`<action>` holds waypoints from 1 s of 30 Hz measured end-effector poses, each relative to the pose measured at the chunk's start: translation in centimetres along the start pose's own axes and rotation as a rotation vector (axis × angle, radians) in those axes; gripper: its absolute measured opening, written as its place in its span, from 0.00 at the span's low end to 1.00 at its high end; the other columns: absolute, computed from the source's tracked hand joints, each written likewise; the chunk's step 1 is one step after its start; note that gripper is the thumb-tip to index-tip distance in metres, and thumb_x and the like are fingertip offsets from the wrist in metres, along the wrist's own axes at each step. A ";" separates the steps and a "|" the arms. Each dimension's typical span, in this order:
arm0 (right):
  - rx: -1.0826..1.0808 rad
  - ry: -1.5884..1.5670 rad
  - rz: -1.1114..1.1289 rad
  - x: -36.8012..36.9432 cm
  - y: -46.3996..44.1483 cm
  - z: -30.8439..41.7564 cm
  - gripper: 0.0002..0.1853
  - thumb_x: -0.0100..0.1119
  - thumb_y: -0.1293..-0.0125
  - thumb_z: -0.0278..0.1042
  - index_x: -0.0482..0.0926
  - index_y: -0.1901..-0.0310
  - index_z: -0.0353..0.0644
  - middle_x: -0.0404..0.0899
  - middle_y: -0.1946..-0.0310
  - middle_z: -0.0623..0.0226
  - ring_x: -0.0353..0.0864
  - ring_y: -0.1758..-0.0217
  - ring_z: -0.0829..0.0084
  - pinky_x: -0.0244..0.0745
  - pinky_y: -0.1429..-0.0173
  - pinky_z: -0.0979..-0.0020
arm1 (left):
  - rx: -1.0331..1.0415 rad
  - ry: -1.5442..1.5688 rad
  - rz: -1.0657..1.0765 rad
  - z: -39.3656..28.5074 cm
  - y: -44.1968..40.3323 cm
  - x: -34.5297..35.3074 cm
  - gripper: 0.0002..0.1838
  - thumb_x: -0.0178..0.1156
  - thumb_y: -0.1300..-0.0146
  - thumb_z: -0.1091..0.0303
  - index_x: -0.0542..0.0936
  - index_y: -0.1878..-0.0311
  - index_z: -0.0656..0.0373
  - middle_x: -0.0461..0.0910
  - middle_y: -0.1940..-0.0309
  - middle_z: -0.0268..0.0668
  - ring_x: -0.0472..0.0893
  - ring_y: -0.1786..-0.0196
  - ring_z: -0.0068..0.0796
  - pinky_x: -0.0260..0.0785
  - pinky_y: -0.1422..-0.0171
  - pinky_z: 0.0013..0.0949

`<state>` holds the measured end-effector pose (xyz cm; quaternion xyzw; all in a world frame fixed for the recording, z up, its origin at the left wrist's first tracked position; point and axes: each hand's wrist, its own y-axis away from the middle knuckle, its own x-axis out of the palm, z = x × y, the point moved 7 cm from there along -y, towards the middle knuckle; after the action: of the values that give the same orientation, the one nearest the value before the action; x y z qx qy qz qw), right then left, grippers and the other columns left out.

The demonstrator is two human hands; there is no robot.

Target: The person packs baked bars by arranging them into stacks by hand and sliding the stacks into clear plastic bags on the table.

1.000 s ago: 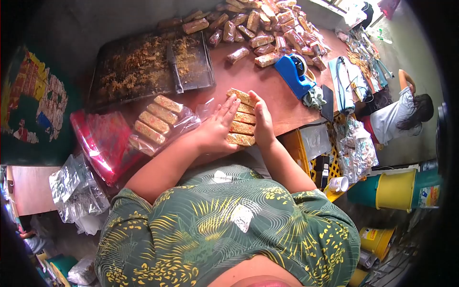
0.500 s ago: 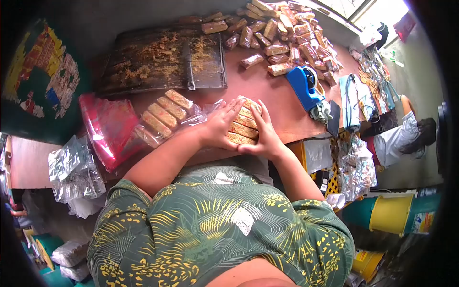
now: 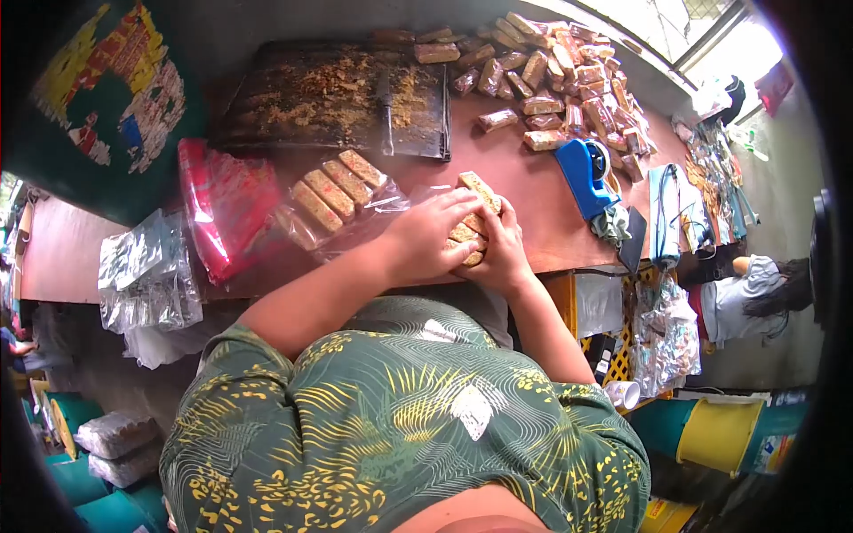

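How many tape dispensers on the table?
1: the blue tape dispenser is on the table, beyond and to the right of the right hand, near the pile of plastic-wrapped bars. The pile could hide another; none shows.

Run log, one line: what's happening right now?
left hand: holding bars | right hand: holding same bars | other bars: left of hands | wrapped bars: piled beyond | knife: on tray
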<state>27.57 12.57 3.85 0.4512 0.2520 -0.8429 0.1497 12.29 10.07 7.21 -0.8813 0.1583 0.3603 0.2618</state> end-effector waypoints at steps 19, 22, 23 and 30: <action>-0.061 -1.023 0.452 -1.9 4.8 9.2 0.63 0.88 0.58 0.48 0.62 0.22 0.30 0.62 0.25 0.56 0.64 0.20 0.61 0.56 0.16 0.59 | -0.469 0.568 -0.417 2.3 13.3 -4.6 0.06 0.64 0.28 0.69 0.82 0.53 0.60 0.81 0.62 0.28 0.76 0.63 0.14 0.73 0.57 0.26; -0.027 -0.800 0.379 0.7 3.7 8.5 0.59 0.85 0.53 0.41 0.60 0.22 0.31 0.67 0.28 0.57 0.70 0.24 0.64 0.61 0.18 0.60 | -0.394 0.630 -0.349 0.7 14.4 -5.1 0.04 0.62 0.27 0.71 0.81 0.54 0.59 0.78 0.62 0.26 0.74 0.62 0.13 0.71 0.56 0.24; 0.129 -0.891 0.328 1.9 3.4 7.0 0.60 0.85 0.53 0.39 0.59 0.21 0.31 0.70 0.30 0.57 0.72 0.26 0.65 0.63 0.19 0.61 | -0.371 0.640 -0.312 0.4 14.8 -5.1 0.03 0.61 0.27 0.72 0.80 0.54 0.59 0.77 0.62 0.26 0.73 0.62 0.12 0.71 0.56 0.24; 0.085 -1.243 0.478 4.1 2.6 9.1 0.58 0.85 0.48 0.35 0.56 0.20 0.30 0.73 0.29 0.56 0.76 0.28 0.67 0.71 0.24 0.63 | -0.378 0.811 -0.400 0.4 17.0 -5.2 0.03 0.62 0.28 0.74 0.78 0.55 0.58 0.76 0.62 0.28 0.73 0.63 0.15 0.71 0.55 0.25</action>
<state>20.36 5.20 3.83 -0.0698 -0.0217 -0.8989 0.4320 0.51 -3.07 4.83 -0.9958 0.0067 -0.0470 0.0785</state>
